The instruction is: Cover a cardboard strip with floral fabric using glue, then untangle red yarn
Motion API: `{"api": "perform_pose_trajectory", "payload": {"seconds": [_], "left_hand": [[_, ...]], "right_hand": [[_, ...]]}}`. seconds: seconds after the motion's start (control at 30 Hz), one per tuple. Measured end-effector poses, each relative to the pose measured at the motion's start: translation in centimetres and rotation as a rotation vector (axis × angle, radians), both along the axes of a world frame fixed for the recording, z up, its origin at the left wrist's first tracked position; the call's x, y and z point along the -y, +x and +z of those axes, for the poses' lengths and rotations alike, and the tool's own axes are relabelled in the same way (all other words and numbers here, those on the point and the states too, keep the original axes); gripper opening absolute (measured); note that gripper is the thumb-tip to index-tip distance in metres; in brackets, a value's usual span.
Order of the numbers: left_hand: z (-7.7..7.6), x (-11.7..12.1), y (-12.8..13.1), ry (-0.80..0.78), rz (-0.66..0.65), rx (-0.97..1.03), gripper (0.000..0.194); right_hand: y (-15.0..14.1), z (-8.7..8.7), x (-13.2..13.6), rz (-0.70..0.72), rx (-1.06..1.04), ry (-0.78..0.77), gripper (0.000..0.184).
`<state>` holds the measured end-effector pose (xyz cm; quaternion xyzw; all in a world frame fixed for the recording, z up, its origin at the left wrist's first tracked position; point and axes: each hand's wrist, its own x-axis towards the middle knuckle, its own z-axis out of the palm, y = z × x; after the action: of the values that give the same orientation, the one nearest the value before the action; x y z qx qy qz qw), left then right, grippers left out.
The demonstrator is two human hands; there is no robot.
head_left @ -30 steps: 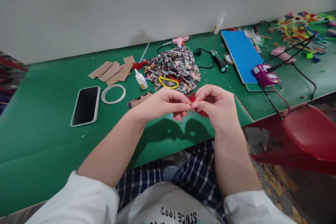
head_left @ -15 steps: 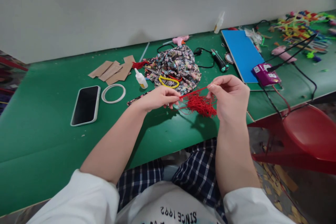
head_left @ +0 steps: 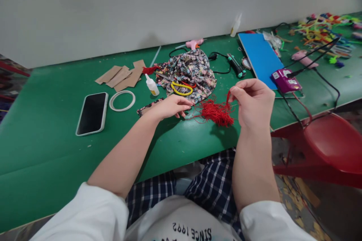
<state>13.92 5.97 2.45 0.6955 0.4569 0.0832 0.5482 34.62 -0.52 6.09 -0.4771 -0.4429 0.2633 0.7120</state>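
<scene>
Red thread bundle [head_left: 216, 113], one, lies on green tabletop [head_left: 51, 150] near front edge, between both hands. Right hand [head_left: 253, 101] pinches a strand end above it; left hand [head_left: 169, 107] rests loosely curled, fingertips down beside it. One phone [head_left: 92, 113], one tape ring [head_left: 122, 101], one glue bottle [head_left: 152, 85] further left.

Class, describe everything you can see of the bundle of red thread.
The red thread is a loose, tangled bundle of thin strands, bright red and fibrous. It hangs low over the green table, near its front edge. The right hand pinches a strand at its top. Stray loops trail toward the left hand, beside it; contact there is unclear.
</scene>
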Motion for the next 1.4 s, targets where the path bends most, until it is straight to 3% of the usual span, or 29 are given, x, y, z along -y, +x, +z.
{"api": "perform_pose_trajectory", "payload": {"seconds": [0.13,0.27,0.33,0.47,0.67,0.87,1.13,1.3,1.4], "left_hand": [[0.8,0.5,0.5,0.207,0.100,0.000,0.034],[2.5,1.6,1.0,0.532,0.171,0.188,0.024],[3.5,2.4,1.2,0.573,0.178,0.320,0.023],[4.3,4.0,1.9,0.251,0.146,0.613,0.035],[3.4,4.7,2.8,-0.100,0.132,0.790,0.040],[3.1,4.6,2.7,-0.031,0.198,0.678,0.030],[3.3,4.6,2.9,0.174,0.216,0.592,0.024],[3.6,5.0,3.0,0.126,0.272,0.618,0.026],[4.0,5.2,3.0,0.030,0.328,0.660,0.028]], "right_hand": [[-0.3,0.0,0.2,-0.002,0.091,-0.083,0.014],[-1.1,0.1,0.5,0.047,0.200,-0.144,0.015],[-1.8,0.1,0.8,0.107,0.225,-0.163,0.016],[-3.0,0.2,1.1,0.183,0.280,-0.198,0.015],[-3.3,-0.2,0.9,0.222,0.190,-0.197,0.016],[-2.9,0.0,0.7,0.160,0.141,-0.186,0.014],[-3.0,-0.2,0.8,0.235,0.084,-0.214,0.015],[-3.0,-0.1,0.9,0.290,0.009,-0.155,0.013],[-2.8,0.0,0.9,0.286,-0.015,-0.079,0.024]]}}
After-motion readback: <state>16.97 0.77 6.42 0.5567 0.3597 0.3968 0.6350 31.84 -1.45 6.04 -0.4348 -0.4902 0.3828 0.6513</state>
